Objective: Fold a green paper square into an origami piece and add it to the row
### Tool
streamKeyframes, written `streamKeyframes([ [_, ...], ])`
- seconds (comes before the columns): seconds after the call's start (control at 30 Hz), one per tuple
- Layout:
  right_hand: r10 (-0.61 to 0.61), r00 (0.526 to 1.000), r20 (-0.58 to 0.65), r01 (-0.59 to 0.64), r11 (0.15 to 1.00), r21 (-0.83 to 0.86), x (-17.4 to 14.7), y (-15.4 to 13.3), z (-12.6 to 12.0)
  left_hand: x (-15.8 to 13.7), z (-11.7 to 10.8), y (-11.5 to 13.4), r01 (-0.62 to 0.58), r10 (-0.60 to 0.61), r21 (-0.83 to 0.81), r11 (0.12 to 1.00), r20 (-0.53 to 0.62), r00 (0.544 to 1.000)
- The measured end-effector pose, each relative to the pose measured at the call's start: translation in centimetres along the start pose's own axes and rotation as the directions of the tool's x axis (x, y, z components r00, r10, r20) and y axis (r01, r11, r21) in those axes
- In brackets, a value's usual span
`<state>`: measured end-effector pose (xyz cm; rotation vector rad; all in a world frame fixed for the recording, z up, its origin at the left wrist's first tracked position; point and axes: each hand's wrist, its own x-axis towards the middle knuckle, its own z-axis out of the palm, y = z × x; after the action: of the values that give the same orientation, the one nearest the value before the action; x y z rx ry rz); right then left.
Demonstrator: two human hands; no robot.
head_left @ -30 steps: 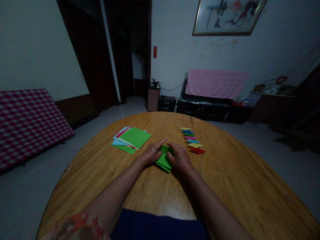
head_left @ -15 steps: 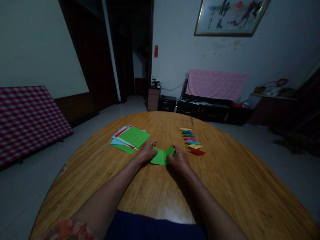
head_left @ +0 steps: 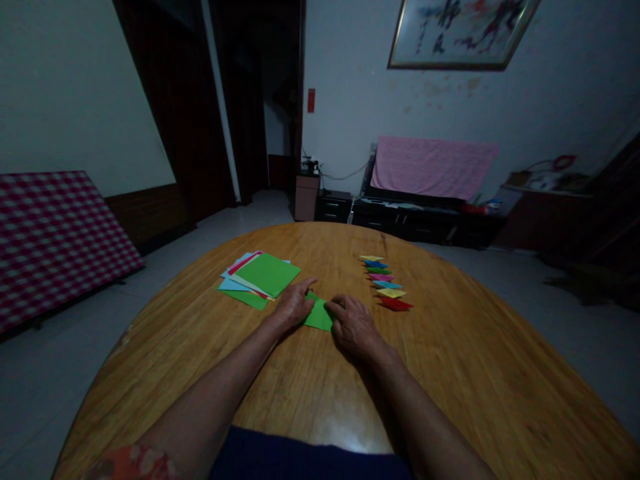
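A small green sheet of folding paper [head_left: 319, 315] lies on the table in front of me, flat and smaller than before. My left hand [head_left: 296, 305] is closed at its left edge, thumb side on the paper and the index finger reaching past the top. Over the right edge, my right hand [head_left: 354, 325] rests with bent fingers pressing on the paper; its fingertips partly hide that edge. To the right stands a row of several folded paper boats in different colours, a red boat [head_left: 396, 304] nearest me.
A loose stack of coloured paper sheets [head_left: 267, 275], green on top, lies left of my hands. Everything rests on a round wooden table [head_left: 320, 387]. Beyond are a cabinet under a pink cloth [head_left: 433, 167] and, at left, a checked panel [head_left: 60, 243].
The right half of the green paper, raised half a second ago, is now folded over to the left. My right hand has moved from gripping its edge to pressing on the fold.
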<state>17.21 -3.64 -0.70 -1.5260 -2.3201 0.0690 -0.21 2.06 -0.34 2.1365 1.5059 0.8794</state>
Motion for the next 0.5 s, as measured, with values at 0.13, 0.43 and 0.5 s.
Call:
streamKeyframes([
  [0.13, 0.015, 1.0, 0.004, -0.015, 1.0, -0.027, 0.0, -0.3, -0.1, 0.1, 0.1, 0.1, 0.088, -0.09, -0.069, 0.994, -0.022, 0.996],
  [0.43, 0.038, 0.999, 0.01, -0.038, 0.999, -0.025, 0.1, -0.2, 0.0, -0.7, 1.3, 0.6, 0.184, -0.188, -0.116, 0.976, -0.022, 0.982],
  [0.5, 0.047, 0.999, 0.009, -0.047, 0.999, -0.018, 0.1, -0.1, 0.1, -1.0, 1.6, 0.7, 0.111, -0.117, -0.086, 0.99, -0.064, 0.991],
])
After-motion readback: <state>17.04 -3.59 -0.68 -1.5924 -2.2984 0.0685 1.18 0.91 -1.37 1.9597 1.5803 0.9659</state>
